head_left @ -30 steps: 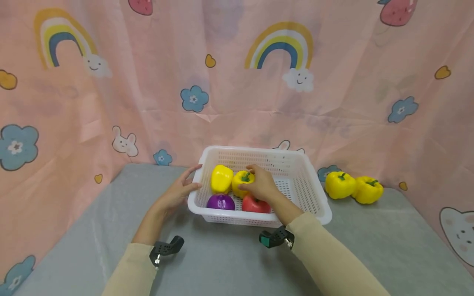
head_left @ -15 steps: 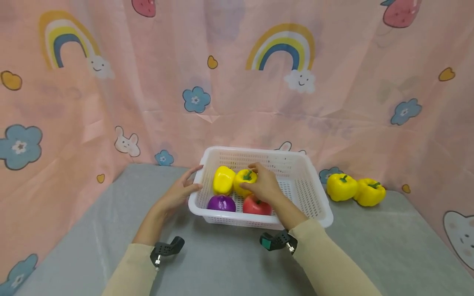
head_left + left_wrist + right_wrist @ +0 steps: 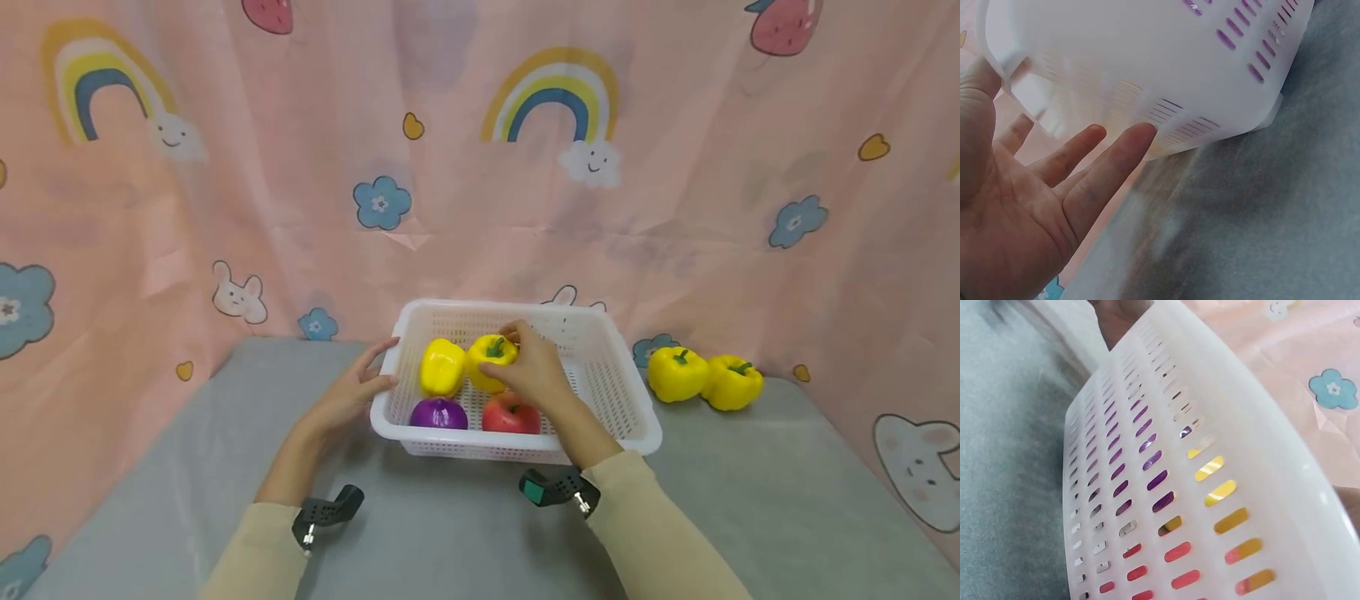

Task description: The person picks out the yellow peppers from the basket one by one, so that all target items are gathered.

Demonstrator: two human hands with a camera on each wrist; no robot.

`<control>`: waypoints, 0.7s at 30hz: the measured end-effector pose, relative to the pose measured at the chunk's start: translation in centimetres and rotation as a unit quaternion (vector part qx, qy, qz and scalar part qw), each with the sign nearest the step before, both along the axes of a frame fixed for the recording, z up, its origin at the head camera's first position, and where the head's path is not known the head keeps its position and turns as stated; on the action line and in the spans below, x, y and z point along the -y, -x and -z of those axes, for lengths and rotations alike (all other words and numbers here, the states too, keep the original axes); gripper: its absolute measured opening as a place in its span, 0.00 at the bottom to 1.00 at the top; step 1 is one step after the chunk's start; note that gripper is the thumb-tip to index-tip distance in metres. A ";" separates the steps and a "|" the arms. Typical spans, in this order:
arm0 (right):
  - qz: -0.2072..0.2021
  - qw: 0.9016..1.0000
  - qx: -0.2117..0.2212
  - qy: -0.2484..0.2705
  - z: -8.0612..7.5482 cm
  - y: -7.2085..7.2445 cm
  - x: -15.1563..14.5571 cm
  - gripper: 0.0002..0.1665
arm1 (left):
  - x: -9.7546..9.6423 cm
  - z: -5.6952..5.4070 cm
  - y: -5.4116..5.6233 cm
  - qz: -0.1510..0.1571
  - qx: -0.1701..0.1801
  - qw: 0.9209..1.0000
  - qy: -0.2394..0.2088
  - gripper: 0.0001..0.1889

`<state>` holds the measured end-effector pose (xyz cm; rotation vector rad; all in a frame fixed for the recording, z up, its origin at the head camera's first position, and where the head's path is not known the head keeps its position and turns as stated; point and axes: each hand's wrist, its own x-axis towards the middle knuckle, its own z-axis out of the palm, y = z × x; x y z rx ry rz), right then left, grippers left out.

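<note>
A white perforated basket (image 3: pixel 517 443) stands on the grey table. Against its left rim rests my left hand (image 3: pixel 348 396), thumb and fingertips at the edge; in the left wrist view its fingers are spread and fairly straight along the outer wall. My right hand (image 3: pixel 534 367) reaches into the basket and pinches a yellow bell pepper (image 3: pixel 487 358) with a green stem between thumb and fingers. Left of it lies another yellow pepper (image 3: pixel 442 368). Nearer the front sit a purple onion-like vegetable (image 3: pixel 438 413) and a red tomato-like one (image 3: pixel 512 415), the latter below my right wrist.
Two more yellow bell peppers (image 3: pixel 678 375) sit side by side on the table (image 3: pixel 765 492), right of the basket. A pink printed curtain (image 3: pixel 480 250) hangs close behind. The basket's front wall lies beneath my right forearm.
The pinched yellow pepper has risen slightly relative to the others in the basket. My left hand keeps its place at the rim. The head view has shifted a little.
</note>
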<state>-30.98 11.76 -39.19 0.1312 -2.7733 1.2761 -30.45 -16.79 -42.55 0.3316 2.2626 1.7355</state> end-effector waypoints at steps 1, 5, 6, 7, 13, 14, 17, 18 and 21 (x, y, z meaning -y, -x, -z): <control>0.001 1.000 -0.002 0.002 -0.1 -0.1 -0.1 0.36 | 0.0 0.1 0.1 0.003 -0.001 1.000 -0.001 0.36; 0.004 1.000 -0.022 0.012 -0.4 -0.7 -0.6 0.35 | -0.3 0.4 0.0 -0.002 -0.004 1.000 0.002 0.37; 0.004 0.999 -0.029 0.014 -0.5 -0.9 -0.7 0.35 | -0.4 0.5 -0.1 -0.003 -0.006 1.000 0.002 0.37; 0.006 0.999 -0.036 0.016 -0.6 -1.1 -0.8 0.34 | -0.5 0.6 -0.1 -0.008 -0.006 1.000 0.004 0.37; 0.016 0.996 -0.081 0.035 -1.6 -2.0 -2.1 0.35 | -0.5 0.6 -0.4 -0.013 -0.004 1.000 0.012 0.37; 0.020 0.995 -0.087 0.039 -1.8 -2.2 -2.5 0.35 | -0.5 0.6 -0.4 -0.011 -0.004 1.000 0.013 0.37; 0.027 0.992 -0.111 0.050 -2.5 -3.0 -3.9 0.36 | -0.5 0.4 -0.4 -0.018 0.002 1.000 0.012 0.37; 0.029 0.991 -0.119 0.052 -2.8 -3.3 -4.5 0.35 | -0.5 0.4 -0.4 -0.018 0.002 1.000 0.013 0.37; 0.034 0.987 -0.146 0.054 -3.7 -4.1 -6.2 0.34 | -0.4 0.1 -0.2 -0.018 0.003 1.000 0.013 0.37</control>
